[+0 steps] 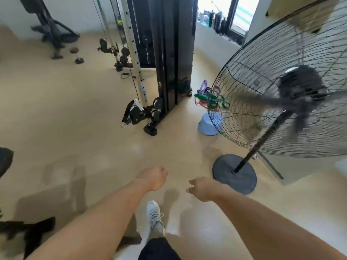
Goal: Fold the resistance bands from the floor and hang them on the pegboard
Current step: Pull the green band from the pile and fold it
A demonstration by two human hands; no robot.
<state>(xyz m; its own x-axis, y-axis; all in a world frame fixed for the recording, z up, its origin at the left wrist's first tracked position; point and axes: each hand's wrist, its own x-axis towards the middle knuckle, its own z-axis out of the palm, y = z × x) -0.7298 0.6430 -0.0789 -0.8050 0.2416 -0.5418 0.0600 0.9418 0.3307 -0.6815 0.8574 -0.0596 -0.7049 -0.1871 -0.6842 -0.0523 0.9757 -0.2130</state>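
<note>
Where they lie tangled, resistance bands (208,98) look multicoloured.

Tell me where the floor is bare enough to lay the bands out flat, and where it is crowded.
Bare floor spreads left of the cable machine, and between the hands and the blue stool. It is crowded around the resistance bands, hemmed between the machine, the stool and the fan.

We can't count the resistance bands (208,99): the pile on the floor is small, tangled and partly behind the fan's wire guard (266,94). The fan blades (300,106) are motion-blurred, and the guard runs off the right edge. Left hand (154,178) fingers are turned away from us; both forearms are cut off at the bottom edge.
</note>
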